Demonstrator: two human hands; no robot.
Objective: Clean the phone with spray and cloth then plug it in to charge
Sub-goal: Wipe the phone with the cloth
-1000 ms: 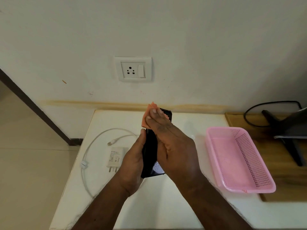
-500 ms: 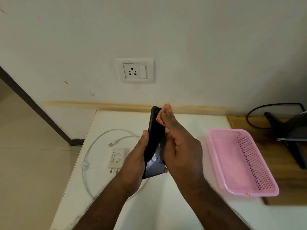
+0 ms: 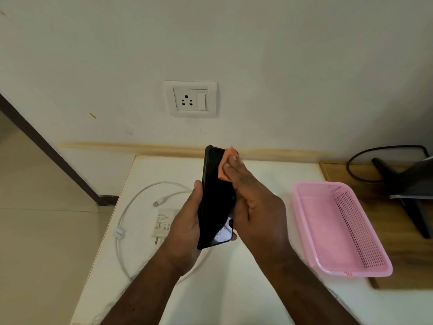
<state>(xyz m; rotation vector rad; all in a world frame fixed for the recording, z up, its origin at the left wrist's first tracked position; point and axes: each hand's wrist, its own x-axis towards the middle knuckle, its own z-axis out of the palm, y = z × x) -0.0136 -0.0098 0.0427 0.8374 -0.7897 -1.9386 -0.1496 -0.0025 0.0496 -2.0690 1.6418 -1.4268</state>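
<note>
Right hand [image 3: 257,207]: fingers [image 3: 230,166] straight, held together, pressing an orange cloth [image 3: 225,164] flat on the phone's [image 3: 216,202] upper face. Left hand [image 3: 187,226]: thumb along one long edge, fingertips wrapped round the other, gripping the phone on edge above the table [image 3: 234,289]. Left of the left fingers: white charger [image 3: 161,222] and looped cable [image 3: 131,207], unplugged. Right of the right fingers: pink basket [image 3: 302,202], nothing visible inside. Socket [image 3: 190,99] on the wall beyond the fingertips.

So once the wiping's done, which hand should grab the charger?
Probably the left hand, though it must first pass the phone to the right hand. The charger and cable lie on the table directly beside it; the right hand, pressing the cloth, would have to cross over.
</note>
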